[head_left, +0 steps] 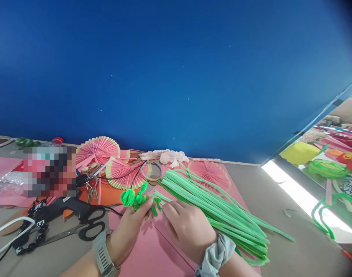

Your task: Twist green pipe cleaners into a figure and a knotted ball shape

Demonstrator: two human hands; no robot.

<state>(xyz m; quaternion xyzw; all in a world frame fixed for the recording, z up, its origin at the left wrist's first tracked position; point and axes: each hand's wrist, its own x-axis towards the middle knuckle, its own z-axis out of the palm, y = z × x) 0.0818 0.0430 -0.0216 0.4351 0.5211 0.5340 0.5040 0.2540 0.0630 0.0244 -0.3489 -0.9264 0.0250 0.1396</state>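
My left hand (pixel 131 227), with a watch at the wrist, pinches a bright green pipe-cleaner shape (pixel 128 197) between thumb and fingers. The shape has a coiled round end on the left and short twisted pieces sticking up and down. Close beside it, my right hand (pixel 190 227), a grey scrunchie round its wrist, is curled closed. Its fingertips are turned away, so whatever they grip is hidden. A thick bundle of light green pipe cleaners (pixel 212 202) lies just right of this hand, over pink paper (pixel 152 246).
Black-handled scissors (pixel 92 229), a black glue gun (pixel 67 206), keys (pixel 92 186) and a beaded string (pixel 28 246) crowd the left. Pleated pink paper fans (pixel 97 150) and a tape roll (pixel 151 171) lie behind. A blue panel (pixel 176 77) rises at the back.
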